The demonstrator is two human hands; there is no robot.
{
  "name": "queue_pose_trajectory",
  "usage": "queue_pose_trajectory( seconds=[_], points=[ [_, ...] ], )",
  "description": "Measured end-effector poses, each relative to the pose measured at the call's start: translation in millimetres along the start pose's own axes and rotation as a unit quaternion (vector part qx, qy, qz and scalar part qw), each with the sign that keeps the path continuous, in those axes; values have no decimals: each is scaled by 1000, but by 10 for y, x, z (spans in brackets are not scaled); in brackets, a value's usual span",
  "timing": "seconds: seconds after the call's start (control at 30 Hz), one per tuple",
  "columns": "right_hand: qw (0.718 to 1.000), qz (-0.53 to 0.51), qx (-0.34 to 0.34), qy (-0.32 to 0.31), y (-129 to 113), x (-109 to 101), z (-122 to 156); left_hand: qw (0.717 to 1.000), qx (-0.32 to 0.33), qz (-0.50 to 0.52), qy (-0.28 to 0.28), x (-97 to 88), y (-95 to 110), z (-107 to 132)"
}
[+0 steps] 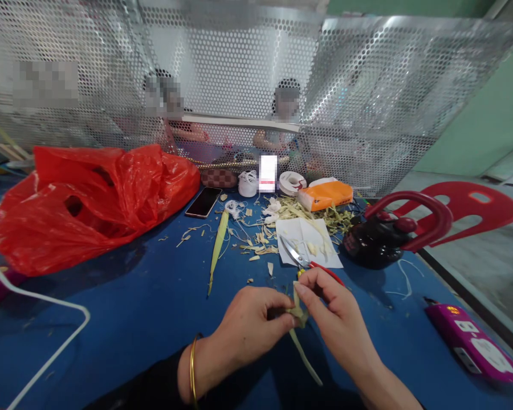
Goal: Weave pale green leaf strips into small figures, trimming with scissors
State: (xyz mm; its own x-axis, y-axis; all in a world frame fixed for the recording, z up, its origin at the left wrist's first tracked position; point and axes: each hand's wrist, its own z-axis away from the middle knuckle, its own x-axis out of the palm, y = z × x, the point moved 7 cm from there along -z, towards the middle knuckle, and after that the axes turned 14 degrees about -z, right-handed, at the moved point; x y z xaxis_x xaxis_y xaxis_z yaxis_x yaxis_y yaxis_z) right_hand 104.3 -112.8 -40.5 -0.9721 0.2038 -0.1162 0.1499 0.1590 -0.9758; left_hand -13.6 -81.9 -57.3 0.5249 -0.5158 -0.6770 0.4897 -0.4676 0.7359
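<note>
My left hand (254,319) pinches a small folded piece of pale green plant leaf (298,312), perhaps husk, between thumb and fingers. A narrow tail of it hangs down toward the table's near edge. On the right, my right hand (337,307) is closed with thumb and forefinger on the upright tip of the same piece. Just beyond my hands, scissors (298,255) with red handles lie partly on a white paper sheet (334,256); my right hand hides some of the handle. A long, pointed yellow-green leaf bundle (219,245) lies further left, tied with white thread.
Cut scraps (263,239) litter the blue table (132,324). A red plastic bag (94,210) and a phone (204,203) are left; a dark kettle (374,242) and a purple box (470,341) right. An orange tissue pack (327,195) stands before a perforated screen (248,62), people behind.
</note>
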Motion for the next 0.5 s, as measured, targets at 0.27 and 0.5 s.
queue_pose_trajectory(
  seconds=[0.27,0.5],
  points=[
    [982,-182,31,35,38,-41,29,997,-15,61,-48,110,-45,22],
    [966,-247,0,71,24,-103,53,987,-32,130,-83,151,-48,21]
  ],
)
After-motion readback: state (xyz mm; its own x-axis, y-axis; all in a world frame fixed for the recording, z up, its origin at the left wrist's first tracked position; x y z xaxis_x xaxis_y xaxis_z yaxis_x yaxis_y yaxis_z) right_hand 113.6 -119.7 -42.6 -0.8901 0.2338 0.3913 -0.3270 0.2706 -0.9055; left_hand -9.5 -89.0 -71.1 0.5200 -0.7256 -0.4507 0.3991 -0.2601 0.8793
